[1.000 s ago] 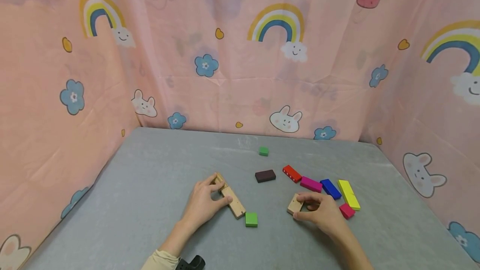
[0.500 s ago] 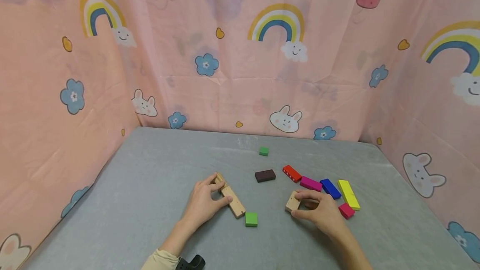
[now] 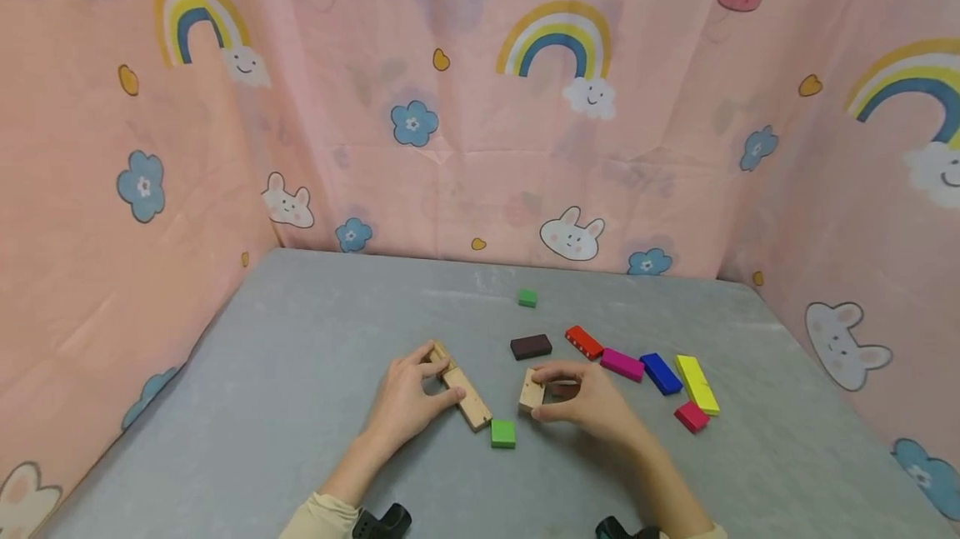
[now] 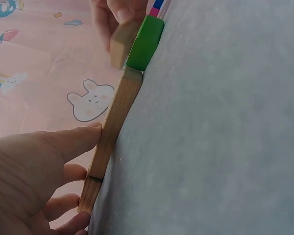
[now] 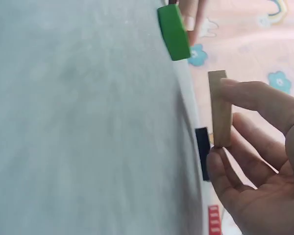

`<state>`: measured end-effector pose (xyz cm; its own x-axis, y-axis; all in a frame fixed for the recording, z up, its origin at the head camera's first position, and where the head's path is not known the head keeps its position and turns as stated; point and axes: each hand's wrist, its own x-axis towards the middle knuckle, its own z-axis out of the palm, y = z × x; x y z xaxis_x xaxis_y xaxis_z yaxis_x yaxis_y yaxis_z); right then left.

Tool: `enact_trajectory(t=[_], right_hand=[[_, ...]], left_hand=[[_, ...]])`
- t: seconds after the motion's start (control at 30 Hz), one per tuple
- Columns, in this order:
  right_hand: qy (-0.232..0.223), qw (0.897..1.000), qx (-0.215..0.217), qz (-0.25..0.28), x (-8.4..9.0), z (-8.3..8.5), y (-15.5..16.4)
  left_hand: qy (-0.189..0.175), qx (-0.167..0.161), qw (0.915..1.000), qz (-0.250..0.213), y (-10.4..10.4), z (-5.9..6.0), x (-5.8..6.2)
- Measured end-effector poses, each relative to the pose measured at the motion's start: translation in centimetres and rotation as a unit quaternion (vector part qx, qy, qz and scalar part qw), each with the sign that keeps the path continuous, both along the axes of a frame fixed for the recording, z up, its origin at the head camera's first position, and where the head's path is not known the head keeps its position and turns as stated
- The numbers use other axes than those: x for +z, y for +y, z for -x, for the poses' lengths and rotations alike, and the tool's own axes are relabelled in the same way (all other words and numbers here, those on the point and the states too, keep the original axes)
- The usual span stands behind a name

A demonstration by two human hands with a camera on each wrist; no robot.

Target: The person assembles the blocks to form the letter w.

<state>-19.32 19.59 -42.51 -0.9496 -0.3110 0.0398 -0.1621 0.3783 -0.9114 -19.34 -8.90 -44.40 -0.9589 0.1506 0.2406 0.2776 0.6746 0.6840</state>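
Observation:
Two plain wooden blocks (image 3: 467, 399) lie end to end in a slanting row on the table. My left hand (image 3: 408, 401) holds this row, its thumb on the side of the nearer block and its other fingers about the far end. A green block (image 3: 503, 434) sits at the row's near end. To the right, my right hand (image 3: 588, 399) pinches a shorter wooden block (image 3: 531, 391) between thumb and fingers. In the right wrist view that wooden block (image 5: 219, 107) stands on edge in the grip, apart from the green block (image 5: 174, 33).
Beyond the hands lie a dark brown block (image 3: 531, 346) and a small green block (image 3: 527, 298). On the right are red (image 3: 583, 342), magenta (image 3: 622, 364), blue (image 3: 661, 374), yellow (image 3: 697, 385) and pinkish-red (image 3: 692, 416) blocks. A patterned pink curtain (image 3: 465, 189) borders the table.
My right hand has carried the short wooden block leftward, closer to the green block and the wooden row. The left hand has stayed on the row.

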Motion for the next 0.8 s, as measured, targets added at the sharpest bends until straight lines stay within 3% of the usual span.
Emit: enact_trajectory(t=[0.27,0.53,0.8], right_hand=[[0.021,0.999,0.023,-0.022,-1.3,1.1,-0.4],[0.022,0.997,0.068,-0.042,-1.0,1.1,-0.9],[0.006,0.996,0.081,-0.041,-0.9,1.1,-1.3]], left_hand=[[0.002,-0.007,1.0,0.006,0.5,-0.1,0.0],[0.018,-0.008,0.9998,-0.001,0.3,-0.2,-0.1],[0.011,-0.004,0.9999,-0.001,0.0,-0.2,0.2]])
